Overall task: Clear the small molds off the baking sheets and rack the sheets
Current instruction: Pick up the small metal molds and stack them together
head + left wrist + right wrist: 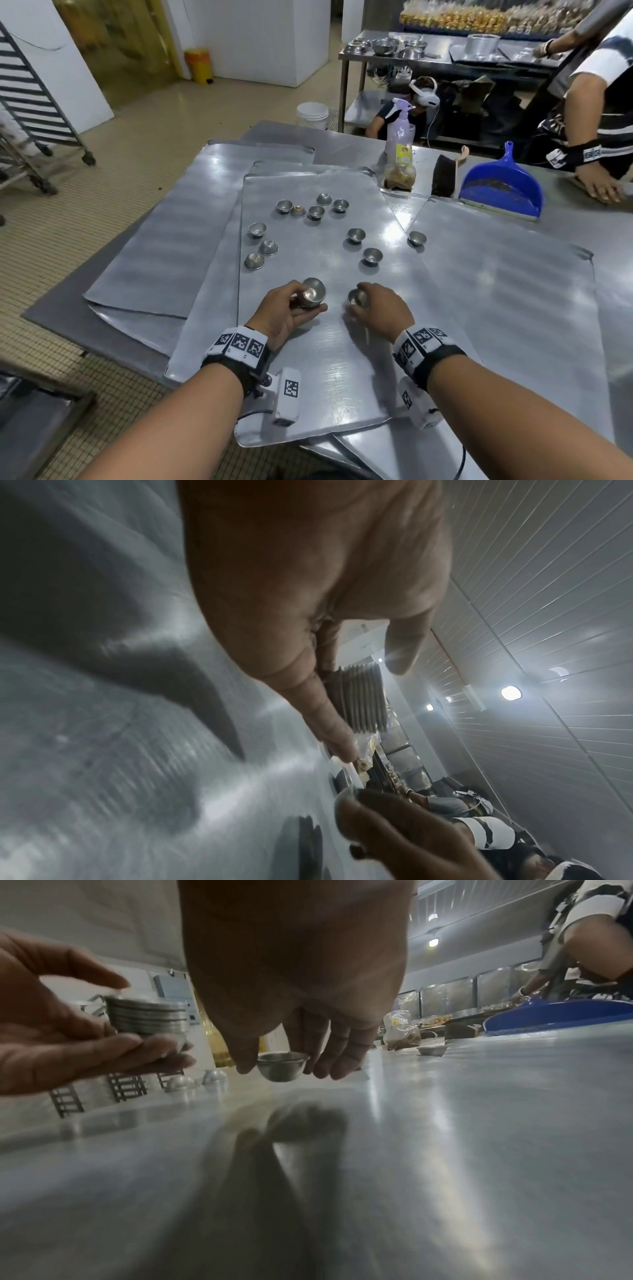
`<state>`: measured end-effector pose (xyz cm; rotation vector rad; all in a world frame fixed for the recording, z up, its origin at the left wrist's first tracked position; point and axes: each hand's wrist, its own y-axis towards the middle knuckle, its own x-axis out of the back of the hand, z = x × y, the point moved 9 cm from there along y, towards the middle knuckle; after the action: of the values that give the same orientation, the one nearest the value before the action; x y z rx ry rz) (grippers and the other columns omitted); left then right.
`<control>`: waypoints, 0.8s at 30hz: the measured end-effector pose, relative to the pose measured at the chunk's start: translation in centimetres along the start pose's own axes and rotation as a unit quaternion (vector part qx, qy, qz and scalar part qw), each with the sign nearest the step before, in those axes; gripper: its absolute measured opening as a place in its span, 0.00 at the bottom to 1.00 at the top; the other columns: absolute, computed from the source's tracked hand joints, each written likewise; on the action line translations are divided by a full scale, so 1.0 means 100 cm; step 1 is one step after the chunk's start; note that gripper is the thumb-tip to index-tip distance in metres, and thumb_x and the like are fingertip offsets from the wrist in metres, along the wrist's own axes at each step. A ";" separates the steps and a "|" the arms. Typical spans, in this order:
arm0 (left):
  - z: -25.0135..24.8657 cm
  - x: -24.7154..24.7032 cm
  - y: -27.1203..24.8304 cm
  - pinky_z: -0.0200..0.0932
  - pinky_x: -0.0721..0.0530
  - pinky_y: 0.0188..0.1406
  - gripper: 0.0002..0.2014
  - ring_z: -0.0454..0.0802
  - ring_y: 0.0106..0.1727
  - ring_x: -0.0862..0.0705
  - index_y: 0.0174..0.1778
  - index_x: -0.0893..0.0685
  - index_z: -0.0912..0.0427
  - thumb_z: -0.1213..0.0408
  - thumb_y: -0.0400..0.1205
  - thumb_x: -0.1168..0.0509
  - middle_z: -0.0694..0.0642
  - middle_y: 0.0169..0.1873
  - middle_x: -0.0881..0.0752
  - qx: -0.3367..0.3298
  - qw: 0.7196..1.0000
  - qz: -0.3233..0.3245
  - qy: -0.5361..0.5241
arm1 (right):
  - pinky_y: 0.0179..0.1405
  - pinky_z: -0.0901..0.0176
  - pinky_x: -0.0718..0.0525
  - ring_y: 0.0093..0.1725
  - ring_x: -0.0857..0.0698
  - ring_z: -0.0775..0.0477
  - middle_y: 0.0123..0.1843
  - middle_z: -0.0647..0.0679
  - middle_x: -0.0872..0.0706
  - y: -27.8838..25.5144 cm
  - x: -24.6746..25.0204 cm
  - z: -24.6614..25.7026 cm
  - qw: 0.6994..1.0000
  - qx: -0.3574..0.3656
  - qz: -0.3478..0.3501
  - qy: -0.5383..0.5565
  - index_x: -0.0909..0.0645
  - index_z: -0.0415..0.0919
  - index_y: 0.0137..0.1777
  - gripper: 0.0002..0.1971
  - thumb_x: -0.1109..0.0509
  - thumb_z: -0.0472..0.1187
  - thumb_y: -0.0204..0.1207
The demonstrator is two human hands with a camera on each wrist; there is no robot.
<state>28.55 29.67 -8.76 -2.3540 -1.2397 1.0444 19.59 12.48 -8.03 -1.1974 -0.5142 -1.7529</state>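
My left hand [301,305] holds a stack of nested small metal molds [312,293], thumb on top and fingers beneath; the stack's ribbed rims [363,699] show in the left wrist view and again in the right wrist view [147,1016]. My right hand [363,301] pinches a single small mold [282,1066] just above the top baking sheet [329,359], a little right of the stack. Several loose molds lie farther up the sheet, one group at the left [262,248], one at the far middle [315,207], and some at the right [371,255].
More baking sheets [164,246] overlap on the steel table. A spray bottle [400,144], a brush and a blue dustpan [503,186] stand at the far side. Another person's hand [599,186] rests at the far right. A wheeled sheet rack [34,102] stands at the left.
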 end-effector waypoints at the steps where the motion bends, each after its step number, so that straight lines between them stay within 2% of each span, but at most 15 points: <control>1: 0.001 0.001 0.000 0.53 0.09 0.52 0.14 0.73 0.51 0.09 0.59 0.20 0.76 0.68 0.83 0.36 0.76 0.55 0.14 0.001 1.000 -0.002 -0.003 | 0.58 0.52 0.19 0.63 0.16 0.42 0.66 0.45 0.14 -0.001 0.007 0.007 0.999 0.015 -0.023 0.018 0.21 0.45 0.70 0.24 0.30 0.56 0.79; 3: 0.003 0.003 0.001 0.55 0.11 0.57 0.15 0.74 0.54 0.10 0.59 0.19 0.73 0.64 0.83 0.36 0.75 0.54 0.13 0.003 1.000 -0.012 -0.004 | 0.59 0.51 0.17 0.62 0.16 0.44 0.65 0.46 0.13 -0.004 0.021 0.023 0.994 0.045 -0.071 0.074 0.20 0.45 0.71 0.26 0.28 0.57 0.78; 7: 0.000 0.009 0.002 0.55 0.09 0.52 0.16 0.77 0.54 0.11 0.60 0.23 0.70 0.60 0.83 0.37 0.78 0.58 0.14 0.003 0.999 -0.028 -0.028 | 0.63 0.52 0.18 0.65 0.17 0.51 0.67 0.52 0.14 -0.007 0.038 0.065 0.975 0.120 -0.127 0.140 0.23 0.48 0.75 0.30 0.28 0.62 0.77; 9: -0.004 0.012 0.002 0.55 0.08 0.49 0.15 0.72 0.48 0.09 0.58 0.23 0.69 0.59 0.84 0.38 0.77 0.54 0.12 -0.001 0.999 -0.028 -0.042 | 0.62 0.53 0.19 0.65 0.18 0.52 0.67 0.53 0.14 -0.005 0.032 0.081 0.976 0.144 -0.110 0.123 0.24 0.53 0.76 0.30 0.29 0.64 0.76; 11: -0.009 0.012 0.001 0.54 0.08 0.45 0.14 0.62 0.41 0.10 0.56 0.22 0.67 0.58 0.84 0.39 0.71 0.45 0.11 -0.008 0.999 -0.021 -0.043 | 0.60 0.55 0.19 0.65 0.18 0.51 0.66 0.53 0.14 -0.001 0.017 0.091 0.980 0.158 -0.071 0.094 0.25 0.58 0.75 0.29 0.30 0.65 0.75; 13: -0.012 0.016 -0.001 0.52 0.08 0.43 0.14 0.58 0.39 0.11 0.55 0.21 0.66 0.57 0.84 0.40 0.68 0.43 0.12 -0.011 0.999 -0.021 -0.031 | 0.56 0.57 0.20 0.62 0.16 0.51 0.64 0.54 0.13 0.001 0.006 0.097 0.981 0.161 -0.052 0.097 0.24 0.59 0.74 0.28 0.30 0.64 0.75; 18: -0.020 0.035 -0.003 0.50 0.09 0.42 0.11 0.55 0.35 0.10 0.51 0.17 0.69 0.64 0.84 0.39 0.67 0.42 0.12 -0.021 0.999 -0.030 -0.012 | 0.53 0.57 0.19 0.57 0.14 0.51 0.60 0.55 0.11 0.007 -0.007 0.111 0.979 0.168 -0.035 0.113 0.23 0.58 0.73 0.28 0.28 0.64 0.74; 22: -0.029 0.054 -0.006 0.47 0.10 0.37 0.10 0.52 0.29 0.13 0.50 0.17 0.74 0.70 0.83 0.38 0.66 0.35 0.13 -0.035 0.999 -0.040 0.009 | 0.53 0.59 0.21 0.57 0.14 0.52 0.61 0.55 0.11 0.014 -0.018 0.129 0.978 0.177 -0.005 0.114 0.23 0.59 0.74 0.30 0.28 0.67 0.74; 24: -0.035 0.066 -0.008 0.49 0.09 0.42 0.11 0.56 0.34 0.10 0.51 0.16 0.75 0.69 0.83 0.38 0.68 0.39 0.12 -0.036 0.998 -0.048 -0.004 | 0.56 0.58 0.20 0.59 0.14 0.52 0.63 0.54 0.11 0.018 -0.024 0.138 0.976 0.173 0.009 0.131 0.24 0.59 0.76 0.30 0.32 0.68 0.76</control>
<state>32.98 35.71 -9.01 -2.3188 -1.4010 0.9942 28.26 22.99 -4.31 -0.7132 -0.6167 -1.6890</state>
